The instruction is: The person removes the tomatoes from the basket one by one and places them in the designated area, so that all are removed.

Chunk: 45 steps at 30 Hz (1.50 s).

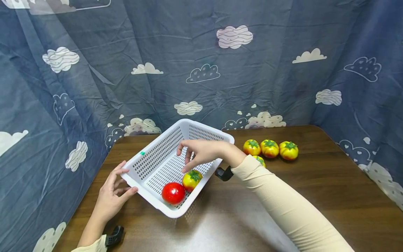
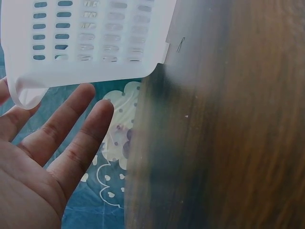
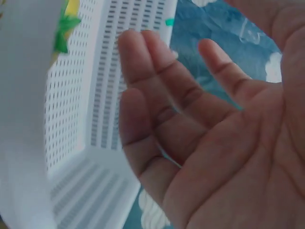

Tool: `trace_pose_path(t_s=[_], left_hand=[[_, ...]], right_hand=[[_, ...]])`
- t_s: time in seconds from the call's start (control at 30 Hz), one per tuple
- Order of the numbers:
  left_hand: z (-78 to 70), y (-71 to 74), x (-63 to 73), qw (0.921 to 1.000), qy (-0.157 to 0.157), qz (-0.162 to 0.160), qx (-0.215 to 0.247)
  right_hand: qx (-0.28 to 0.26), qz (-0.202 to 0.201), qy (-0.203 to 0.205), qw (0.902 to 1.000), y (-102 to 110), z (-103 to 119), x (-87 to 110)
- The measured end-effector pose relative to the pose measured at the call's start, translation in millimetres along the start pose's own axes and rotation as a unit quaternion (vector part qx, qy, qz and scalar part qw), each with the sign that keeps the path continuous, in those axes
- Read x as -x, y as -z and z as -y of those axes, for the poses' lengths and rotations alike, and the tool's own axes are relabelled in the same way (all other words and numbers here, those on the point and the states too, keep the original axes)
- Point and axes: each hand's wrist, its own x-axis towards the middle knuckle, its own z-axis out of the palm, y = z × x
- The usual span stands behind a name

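A white perforated plastic basket (image 1: 151, 187) sits at an angle on the table. My left hand (image 1: 110, 196) grips its left corner, fingers over the rim and thumb at the near side; in the left wrist view several fingers stretch out below the basket. Inside, a glossy red tomato (image 1: 173, 193) lies against a yellow-and-red tomato (image 1: 191, 180) with a green leafy top. Over the basket hovers my right hand (image 1: 203, 152), fingers loosely bent, with nothing in it. Its thumb tip is just above the yellow tomato. In the right wrist view the palm (image 3: 228, 157) is bare.
Several yellow-and-red tomatoes, one of them the rightmost tomato (image 1: 288, 151), stand at the back right of the brown wooden table (image 1: 315, 196). My right forearm partly covers one. Behind the table hangs a dark blue cloth (image 1: 176, 42) with clouds on it.
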Motion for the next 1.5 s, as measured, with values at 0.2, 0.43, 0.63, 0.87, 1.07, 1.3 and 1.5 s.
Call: trace_pose_path(t_s=[0.2, 0.43, 0.63, 0.87, 1.07, 1.3, 1.5], left_hand=[[-0.7, 0.8, -0.6, 1.0, 0.0, 0.002, -0.001], [-1.2, 1.2, -1.1, 1.0, 0.001, 0.004, -0.005], [-1.7, 1.4, -1.7, 1.0, 0.002, 0.004, -0.007], [-2.6, 2.2, -1.8, 0.9999, 0.002, 0.005, -0.013], [-1.5, 2.4, -1.8, 0.9999, 0.0, 0.005, -0.012], [-1.1, 2.7, -1.7, 0.9998, 0.001, 0.006, -0.019], [-1.2, 3.2, -2.1, 0.9997, -0.002, 0.007, -0.024]], right_hand=[[0.002, 0.067, -0.033, 0.9972, -15, 16, -21.9], [-0.039, 0.124, -0.108, 0.9856, -31, 23, -38.8], [-0.036, 0.147, -0.13, 0.9799, -39, 25, -48.0], [-0.03, 0.151, -0.132, 0.9792, -44, 28, -55.9], [-0.006, 0.148, -0.107, 0.9832, -49, 35, -63.2], [0.018, 0.145, -0.116, 0.9825, -53, 39, -74.9], [-0.012, 0.137, -0.127, 0.9824, -58, 37, -82.1]])
